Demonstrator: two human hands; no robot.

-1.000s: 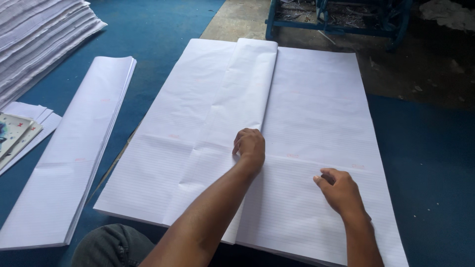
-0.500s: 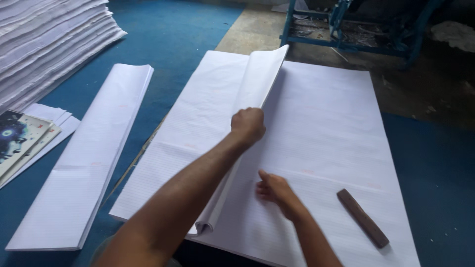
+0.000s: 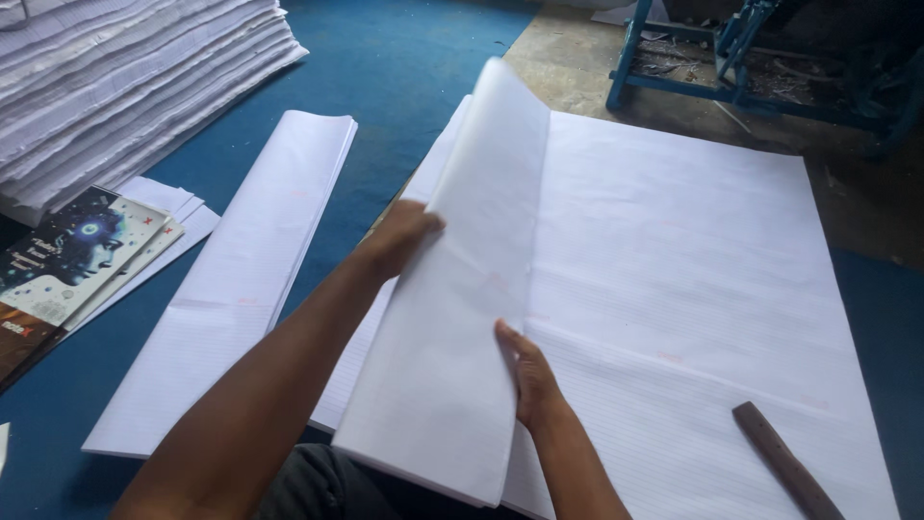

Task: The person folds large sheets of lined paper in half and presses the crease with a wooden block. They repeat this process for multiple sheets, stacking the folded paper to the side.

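A long folded bundle of white ruled paper (image 3: 462,318) is lifted and tilted over the left part of a big stack of flat ruled sheets (image 3: 693,289). My left hand (image 3: 399,236) grips the bundle's left edge, fingers partly behind it. At the bundle's lower right edge my right hand (image 3: 525,371) supports it, thumb against the paper. A brown wooden stick (image 3: 784,472) lies on the flat sheets at the lower right, apart from both hands.
Another folded paper bundle (image 3: 241,279) lies on the blue mat to the left. A tall pile of white sheets (image 3: 125,87) fills the upper left, with printed covers (image 3: 67,255) below it. A blue metal frame (image 3: 760,58) stands on bare floor at the back.
Both hands went from pressing the folded strip flat on the stack to lifting it up and toward the left. The wooden stick came into view on the sheets.
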